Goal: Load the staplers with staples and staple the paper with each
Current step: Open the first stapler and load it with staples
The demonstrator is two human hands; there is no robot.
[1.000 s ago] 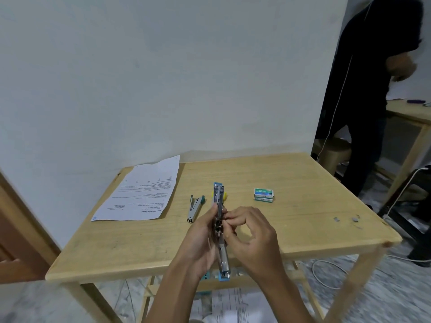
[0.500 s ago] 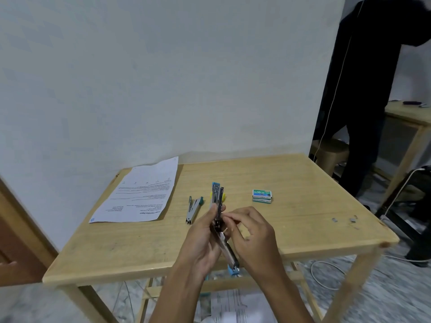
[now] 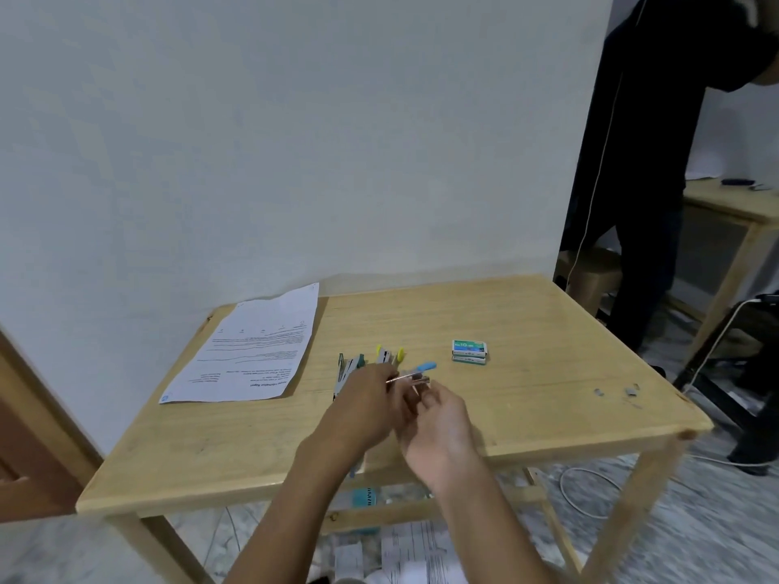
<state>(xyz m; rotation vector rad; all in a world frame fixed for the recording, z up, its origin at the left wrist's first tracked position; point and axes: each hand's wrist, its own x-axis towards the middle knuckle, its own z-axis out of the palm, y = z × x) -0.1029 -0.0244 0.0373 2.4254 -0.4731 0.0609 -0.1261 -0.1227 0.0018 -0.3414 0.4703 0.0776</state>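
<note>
My left hand grips a blue stapler above the middle of the wooden table. The stapler is swung open, with its metal rail pointing right and its other blue end showing below my left wrist. My right hand pinches the rail from the right. Behind my hands lie a yellow stapler and a teal stapler, both partly hidden. A green box of staples sits to the right. A printed sheet of paper lies at the table's back left.
Loose staples lie near the table's right corner. A person in black stands at the right beside a second table and a stool. A white cable and papers lie on the floor.
The blue stapler has swung from pointing away from me to pointing right, and both hands have moved forward over the table. My view has shifted slightly left.
</note>
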